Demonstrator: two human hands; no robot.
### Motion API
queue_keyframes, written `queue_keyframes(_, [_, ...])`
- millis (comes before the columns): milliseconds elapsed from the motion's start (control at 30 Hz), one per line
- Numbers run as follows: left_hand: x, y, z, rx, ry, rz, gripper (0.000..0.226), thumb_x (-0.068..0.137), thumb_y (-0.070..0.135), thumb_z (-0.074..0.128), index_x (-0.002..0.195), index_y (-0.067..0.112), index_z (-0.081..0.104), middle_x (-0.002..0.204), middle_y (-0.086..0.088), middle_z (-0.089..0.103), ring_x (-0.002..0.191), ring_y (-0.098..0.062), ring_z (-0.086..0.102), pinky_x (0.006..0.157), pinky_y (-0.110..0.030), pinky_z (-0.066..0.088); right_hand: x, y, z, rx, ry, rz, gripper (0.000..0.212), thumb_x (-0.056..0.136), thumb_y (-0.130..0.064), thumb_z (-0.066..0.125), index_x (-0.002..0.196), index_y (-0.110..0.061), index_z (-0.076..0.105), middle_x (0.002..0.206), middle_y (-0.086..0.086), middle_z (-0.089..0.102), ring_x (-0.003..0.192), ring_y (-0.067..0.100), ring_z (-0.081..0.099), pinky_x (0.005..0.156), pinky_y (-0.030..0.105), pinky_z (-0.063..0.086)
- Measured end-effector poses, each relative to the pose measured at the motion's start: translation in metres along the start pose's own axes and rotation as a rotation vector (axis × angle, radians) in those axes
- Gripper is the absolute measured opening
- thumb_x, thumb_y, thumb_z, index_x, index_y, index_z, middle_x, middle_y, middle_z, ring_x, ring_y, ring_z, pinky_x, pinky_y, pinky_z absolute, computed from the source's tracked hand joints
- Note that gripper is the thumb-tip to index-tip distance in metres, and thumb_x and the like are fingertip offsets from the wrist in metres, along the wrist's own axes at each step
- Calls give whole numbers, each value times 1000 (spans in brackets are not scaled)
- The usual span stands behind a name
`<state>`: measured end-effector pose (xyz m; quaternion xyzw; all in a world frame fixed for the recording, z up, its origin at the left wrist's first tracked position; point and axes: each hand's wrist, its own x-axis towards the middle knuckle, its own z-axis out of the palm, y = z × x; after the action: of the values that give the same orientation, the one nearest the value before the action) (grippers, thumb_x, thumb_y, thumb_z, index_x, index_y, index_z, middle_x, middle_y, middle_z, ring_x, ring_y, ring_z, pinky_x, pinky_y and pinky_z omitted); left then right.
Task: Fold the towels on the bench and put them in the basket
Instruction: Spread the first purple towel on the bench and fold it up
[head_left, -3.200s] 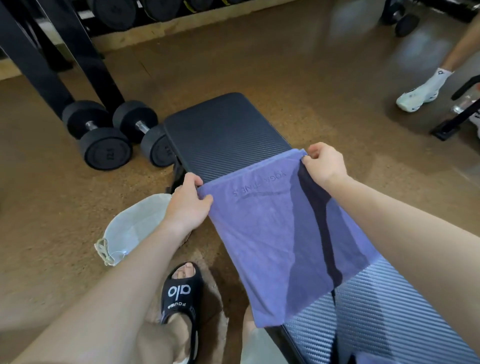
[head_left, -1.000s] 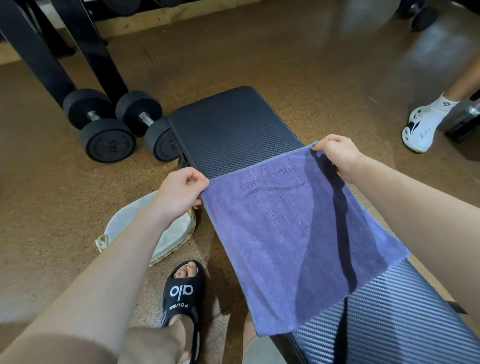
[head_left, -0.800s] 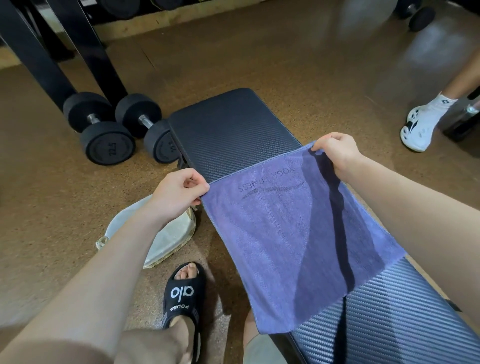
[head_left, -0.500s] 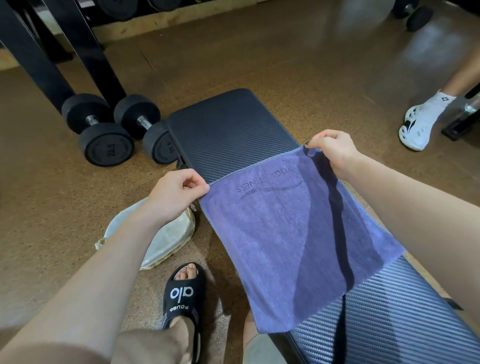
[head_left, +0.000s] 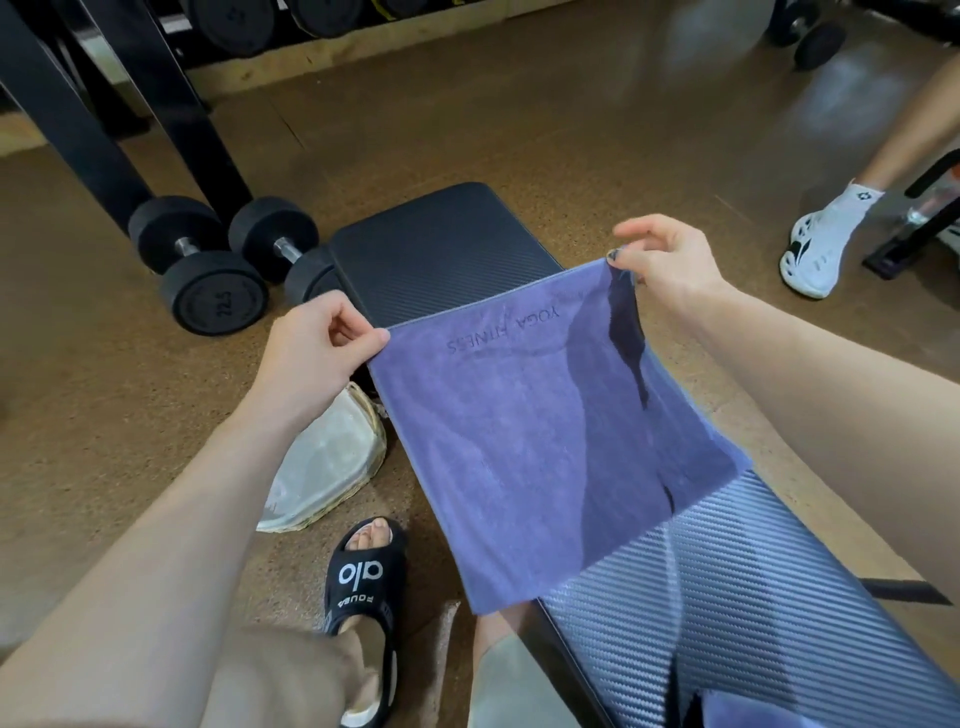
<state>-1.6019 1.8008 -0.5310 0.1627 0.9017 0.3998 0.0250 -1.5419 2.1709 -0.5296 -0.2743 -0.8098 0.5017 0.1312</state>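
Note:
A purple towel (head_left: 524, 441) with dark lettering hangs stretched above the black ribbed bench (head_left: 447, 260). My left hand (head_left: 317, 353) pinches its far left corner. My right hand (head_left: 665, 260) pinches the far right corner between thumb and forefinger, the other fingers lifted loose. The towel's lower edge drops toward my knee at the bench's near side. The basket (head_left: 332, 462), pale-lined with a woven rim, sits on the floor left of the bench, partly behind my left forearm. A sliver of another purple cloth (head_left: 753, 712) shows at the bottom edge.
Two black dumbbells (head_left: 218, 270) lie on the cork floor left of the bench's far end, beside black rack legs (head_left: 171, 98). Another person's foot in a white shoe (head_left: 815, 254) stands at the right. My foot in a black sandal (head_left: 363, 577) is by the basket.
Both hands keep hold of the towel's top corners. The right hand has loosened to a fingertip pinch with its other fingers raised. The towel has stayed taut above the bench.

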Motion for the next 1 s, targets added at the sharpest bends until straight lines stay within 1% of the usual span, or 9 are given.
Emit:
queue_keyframes(133, [-8, 20, -30, 168, -13, 197, 9, 89, 19, 74, 92, 22, 66, 80, 6, 68, 70, -9, 60, 72, -18, 48, -14, -35, -28, -237, -76, -155, 27, 86, -14, 72, 111, -23, 77, 93, -4, 72, 86, 6, 62, 88, 19, 48])
queue_keyframes(267, [-5, 46, -59, 479, -25, 319, 19, 93, 18, 65, 109, 20, 75, 100, -3, 71, 96, -26, 64, 88, -45, 54, -31, -67, -47, -566, -129, -339, 25, 93, -7, 60, 108, -18, 77, 89, -4, 70, 81, 14, 67, 75, 7, 43])
queue_keyframes(300, [-5, 56, -66, 516, -4, 317, 19, 92, 18, 64, 107, 21, 76, 101, -4, 71, 100, -30, 63, 87, -48, 54, -37, -74, -50, -590, -131, -372, 26, 93, -4, 56, 104, -17, 76, 81, -3, 70, 76, 15, 70, 73, 6, 45])
queue_keyframes(433, [-8, 88, -87, 586, 72, 357, 16, 91, 18, 64, 102, 18, 76, 98, -7, 70, 95, -33, 63, 82, -47, 55, -54, -94, -67, -532, -32, -466, 28, 91, 2, 46, 92, -19, 66, 74, 5, 72, 59, 5, 69, 82, 27, 58])
queue_keyframes(633, [-10, 117, -117, 638, 255, 470, 16, 92, 17, 63, 104, 12, 73, 100, -14, 70, 95, -37, 63, 84, -49, 53, -69, -118, -89, -456, 147, -615, 20, 99, -6, 44, 101, -13, 63, 85, -6, 54, 64, 0, 67, 72, 21, 56])
queue_keyframes(767, [-17, 119, -121, 664, 216, 480, 16, 92, 18, 63, 104, 13, 73, 99, -14, 69, 94, -37, 63, 84, -48, 53, -78, -123, -88, -434, 86, -532, 19, 99, -6, 45, 101, -15, 61, 78, -8, 63, 61, 6, 71, 66, 16, 57])
queue_keyframes(833, [-18, 115, -126, 641, 182, 473, 15, 92, 18, 64, 103, 15, 74, 98, -12, 70, 93, -34, 64, 84, -46, 53, -82, -125, -88, -300, -42, -365, 17, 100, -4, 47, 102, -9, 63, 77, 9, 71, 60, 15, 74, 63, 19, 59])
queue_keyframes(900, [-14, 112, -131, 602, 142, 454, 13, 92, 19, 66, 102, 16, 75, 97, -9, 72, 91, -29, 65, 86, -44, 53, -83, -128, -86, -87, -177, -188, 10, 99, -1, 54, 101, -4, 63, 87, 20, 71, 73, 22, 77, 72, 29, 62])
queue_keyframes(1000, [3, 114, -130, 577, 104, 422, 12, 92, 17, 67, 101, 16, 75, 96, -8, 73, 92, -28, 66, 88, -42, 52, -67, -131, -80, -19, -195, -115, 5, 94, -1, 65, 93, -6, 65, 99, 15, 70, 93, 23, 76, 89, 35, 60])
